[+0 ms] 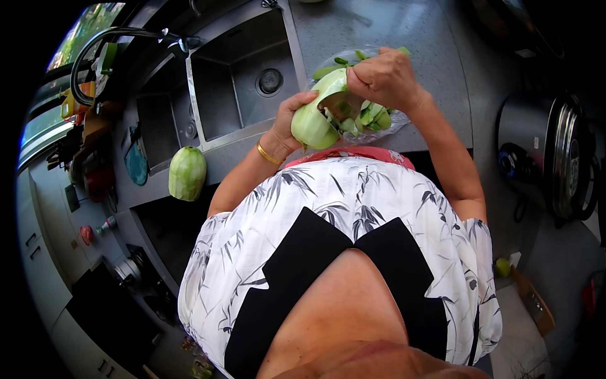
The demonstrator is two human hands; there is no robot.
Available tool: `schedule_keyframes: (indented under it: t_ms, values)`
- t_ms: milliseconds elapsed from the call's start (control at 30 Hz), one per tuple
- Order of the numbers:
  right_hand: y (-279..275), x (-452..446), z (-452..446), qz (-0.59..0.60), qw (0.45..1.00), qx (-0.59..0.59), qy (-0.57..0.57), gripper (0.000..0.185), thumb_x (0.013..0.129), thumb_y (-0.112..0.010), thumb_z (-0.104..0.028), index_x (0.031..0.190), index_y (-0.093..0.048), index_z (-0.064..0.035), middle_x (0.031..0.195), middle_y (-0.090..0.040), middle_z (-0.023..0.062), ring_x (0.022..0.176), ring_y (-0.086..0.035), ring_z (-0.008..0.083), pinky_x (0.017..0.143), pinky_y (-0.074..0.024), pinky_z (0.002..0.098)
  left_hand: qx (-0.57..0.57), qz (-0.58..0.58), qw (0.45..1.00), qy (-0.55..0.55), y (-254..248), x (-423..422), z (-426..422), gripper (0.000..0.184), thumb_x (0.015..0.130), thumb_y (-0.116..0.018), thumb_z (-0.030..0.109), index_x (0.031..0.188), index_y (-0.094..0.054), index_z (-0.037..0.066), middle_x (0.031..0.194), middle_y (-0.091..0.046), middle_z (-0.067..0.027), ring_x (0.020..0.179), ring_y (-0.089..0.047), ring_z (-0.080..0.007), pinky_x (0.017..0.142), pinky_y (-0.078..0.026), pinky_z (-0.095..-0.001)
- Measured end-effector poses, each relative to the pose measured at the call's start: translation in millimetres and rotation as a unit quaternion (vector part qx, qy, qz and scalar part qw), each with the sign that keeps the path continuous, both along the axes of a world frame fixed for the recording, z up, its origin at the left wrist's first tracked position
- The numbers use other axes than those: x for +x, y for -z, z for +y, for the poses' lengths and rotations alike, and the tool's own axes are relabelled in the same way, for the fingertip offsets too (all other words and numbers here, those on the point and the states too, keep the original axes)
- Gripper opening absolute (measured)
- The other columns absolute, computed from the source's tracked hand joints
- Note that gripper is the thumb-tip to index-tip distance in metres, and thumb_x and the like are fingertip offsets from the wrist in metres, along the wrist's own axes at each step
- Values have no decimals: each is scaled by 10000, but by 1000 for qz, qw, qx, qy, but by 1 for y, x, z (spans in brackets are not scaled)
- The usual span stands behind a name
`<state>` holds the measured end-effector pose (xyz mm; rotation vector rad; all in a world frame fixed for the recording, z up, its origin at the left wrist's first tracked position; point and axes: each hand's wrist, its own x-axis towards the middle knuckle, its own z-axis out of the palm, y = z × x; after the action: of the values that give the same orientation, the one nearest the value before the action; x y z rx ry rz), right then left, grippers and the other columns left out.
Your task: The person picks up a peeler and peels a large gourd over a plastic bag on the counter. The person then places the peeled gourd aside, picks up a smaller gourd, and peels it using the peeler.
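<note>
My left hand [289,117], with a gold bracelet at the wrist, is closed around the side of a pale green peeled gourd [310,126] above the counter's front edge. My right hand [386,79] is clenched on a knife, whose broad shiny blade [343,105] lies against the gourd's right side. A small green end, perhaps of the handle, sticks out beyond the fist. Under and beside the gourd, a clear plastic bag [399,121] bears green peelings and cut pieces [375,116]. Another peeled gourd [187,174] rests at the counter edge on the left.
A steel double sink [237,114] with a curved faucet [79,69] lies to the left. The grey counter [391,25] stretches beyond my hands. A dark rice cooker [536,151] stands at the right, and a teal object [135,161] hangs or leans left of the loose gourd.
</note>
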<state>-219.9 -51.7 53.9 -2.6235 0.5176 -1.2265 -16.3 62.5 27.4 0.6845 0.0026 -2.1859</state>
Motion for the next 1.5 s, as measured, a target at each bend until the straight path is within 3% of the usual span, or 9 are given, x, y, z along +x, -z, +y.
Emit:
schedule_keyframes:
  t_ms: [167, 267, 567, 667, 967, 1067, 1167, 1400, 1500]
  values:
    - [23, -14, -20, -18, 999, 42, 14, 368, 828, -589, -143, 505, -426, -78, 454, -429, 60, 382, -397, 233, 440, -327, 324, -79, 35, 995, 60, 6, 5, 2, 631, 843, -528, 345, 1332, -376, -23, 1188, -507, -305, 1018, -579, -438, 742, -554, -542]
    - [32, -24, -29, -13, 997, 79, 9, 364, 840, -581, -140, 512, -441, -66, 459, -427, 76, 386, -400, 243, 443, -340, 336, -58, 30, 995, 73, -2, 9, 2, 630, 828, -555, 316, 1299, -400, -73, 1163, -562, -269, 973, -623, -395, 850, -530, -449]
    - [95, -57, -46, 75, 984, 110, 120, 374, 821, -584, -211, 484, -480, -87, 466, -470, 84, 399, -479, 262, 409, -389, 362, -178, -32, 972, 149, -32, 15, -2, 898, 620, -667, 295, 1389, -302, 8, 1212, -498, -283, 962, -603, -422, 808, -538, -455]
    - [82, -54, -39, 65, 982, 112, 135, 382, 825, -578, -212, 477, -477, -89, 465, -475, 80, 402, -486, 257, 405, -389, 352, -159, -51, 976, 139, -22, 21, -6, 920, 611, -677, 299, 1391, -288, 2, 1208, -496, -282, 956, -605, -414, 797, -539, -455]
    - [28, -37, -19, -16, 993, 98, 66, 381, 849, -588, -182, 511, -468, -53, 461, -422, 94, 392, -421, 247, 411, -344, 336, -181, -50, 978, 90, 2, 13, -6, 887, 679, -675, 446, 1400, -331, 60, 1295, -448, -263, 1061, -560, -370, 863, -493, -533]
    - [26, -30, -17, -21, 989, 113, 88, 387, 826, -594, -209, 477, -476, -90, 447, -444, 84, 374, -451, 241, 393, -363, 338, -115, -13, 993, 27, 8, 12, 0, 881, 717, -657, 532, 1403, -336, 82, 1322, -445, -233, 1134, -529, -360, 898, -469, -549]
    - [25, -30, -12, 0, 988, 105, 109, 394, 828, -593, -204, 473, -468, -90, 439, -442, 77, 364, -435, 241, 386, -352, 333, -42, -19, 997, -63, 24, 15, 2, 783, 766, -678, 436, 1362, -370, 32, 1320, -468, -232, 1151, -527, -393, 965, -457, -481]
    - [13, -22, 8, 31, 994, 83, 65, 390, 812, -607, -195, 466, -450, -103, 440, -448, 63, 373, -434, 242, 403, -345, 331, -90, -26, 995, -33, -7, 4, -10, 628, 800, -626, 382, 1309, -435, 67, 1179, -578, -150, 1014, -615, -275, 868, -503, -554]
    - [2, -16, 16, 41, 997, 42, 40, 383, 804, -617, -181, 469, -444, -112, 445, -454, 49, 375, -435, 232, 423, -337, 328, -50, -52, 996, -58, -2, 8, -8, 597, 801, -627, 380, 1285, -456, 74, 1174, -581, -147, 1018, -615, -263, 880, -508, -512]
